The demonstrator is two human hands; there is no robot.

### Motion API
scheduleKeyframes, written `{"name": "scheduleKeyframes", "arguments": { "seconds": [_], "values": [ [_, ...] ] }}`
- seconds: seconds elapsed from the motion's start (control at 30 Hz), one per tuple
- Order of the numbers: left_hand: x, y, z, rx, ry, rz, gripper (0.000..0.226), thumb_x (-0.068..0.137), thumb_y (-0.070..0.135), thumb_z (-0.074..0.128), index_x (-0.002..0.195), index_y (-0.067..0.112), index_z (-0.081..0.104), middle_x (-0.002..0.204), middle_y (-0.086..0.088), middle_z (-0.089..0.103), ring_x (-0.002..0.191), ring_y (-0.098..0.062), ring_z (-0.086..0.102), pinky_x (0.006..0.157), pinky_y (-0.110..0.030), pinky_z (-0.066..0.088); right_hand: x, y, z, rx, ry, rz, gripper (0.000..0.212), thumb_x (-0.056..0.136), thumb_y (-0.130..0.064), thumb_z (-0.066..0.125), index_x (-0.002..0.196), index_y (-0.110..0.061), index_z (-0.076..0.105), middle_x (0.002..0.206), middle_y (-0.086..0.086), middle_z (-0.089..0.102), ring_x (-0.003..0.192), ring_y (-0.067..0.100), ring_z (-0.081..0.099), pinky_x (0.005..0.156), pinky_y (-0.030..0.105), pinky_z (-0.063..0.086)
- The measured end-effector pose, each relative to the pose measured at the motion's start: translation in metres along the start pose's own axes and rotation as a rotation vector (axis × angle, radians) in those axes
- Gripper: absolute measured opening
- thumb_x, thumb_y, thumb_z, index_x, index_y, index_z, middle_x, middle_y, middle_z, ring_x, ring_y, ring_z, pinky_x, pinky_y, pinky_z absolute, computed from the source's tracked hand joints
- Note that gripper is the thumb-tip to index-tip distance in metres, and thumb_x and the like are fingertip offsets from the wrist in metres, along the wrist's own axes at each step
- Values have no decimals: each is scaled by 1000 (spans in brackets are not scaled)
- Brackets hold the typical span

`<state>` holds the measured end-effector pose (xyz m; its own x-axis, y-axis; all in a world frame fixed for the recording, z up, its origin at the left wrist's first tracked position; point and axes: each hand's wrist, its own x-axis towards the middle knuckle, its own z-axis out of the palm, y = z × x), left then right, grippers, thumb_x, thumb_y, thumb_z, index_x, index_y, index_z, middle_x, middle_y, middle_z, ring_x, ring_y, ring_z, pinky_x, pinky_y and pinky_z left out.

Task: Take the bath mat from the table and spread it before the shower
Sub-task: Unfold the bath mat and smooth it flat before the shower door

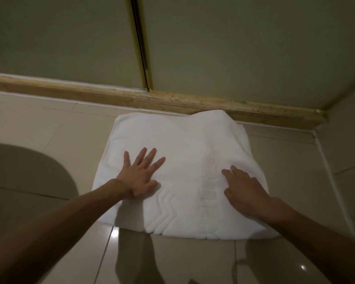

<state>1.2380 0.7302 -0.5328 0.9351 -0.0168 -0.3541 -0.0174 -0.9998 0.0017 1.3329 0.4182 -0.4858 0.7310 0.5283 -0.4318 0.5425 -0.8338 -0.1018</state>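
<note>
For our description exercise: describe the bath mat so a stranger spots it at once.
Find the frosted shower panels and the worn wooden sill beneath them. Before that sill, on beige tiles, lies the bath mat, under the left hand and right hand. It alone is white, with wavy ridges.

Dim, warm light leaves the white bath mat [178, 160] washed out, its texture faint. Small glare spots dot the glossy floor tiles [193, 259] nearer than the mat, and beyond it the shower sill [172, 100] bows with wide-angle distortion.

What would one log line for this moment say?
bath mat: on floor, at shower sill | left hand: flat on mat | right hand: touching mat
</note>
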Motion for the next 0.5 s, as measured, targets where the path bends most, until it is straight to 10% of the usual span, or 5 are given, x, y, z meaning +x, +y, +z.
{"name": "scheduleKeyframes", "arguments": {
  "seconds": [0.5],
  "values": [
    [-10,26,12,-57,34,-41,78,80,68,6,146,37,-21,151,-6,-32,140,-33,-29,103,-61,-23,21,31,-9,-5,-122,-52,59,100,-14,26,150,-34,4,160,2,-9,147,20,-3,113,41,18]
  ]
}}
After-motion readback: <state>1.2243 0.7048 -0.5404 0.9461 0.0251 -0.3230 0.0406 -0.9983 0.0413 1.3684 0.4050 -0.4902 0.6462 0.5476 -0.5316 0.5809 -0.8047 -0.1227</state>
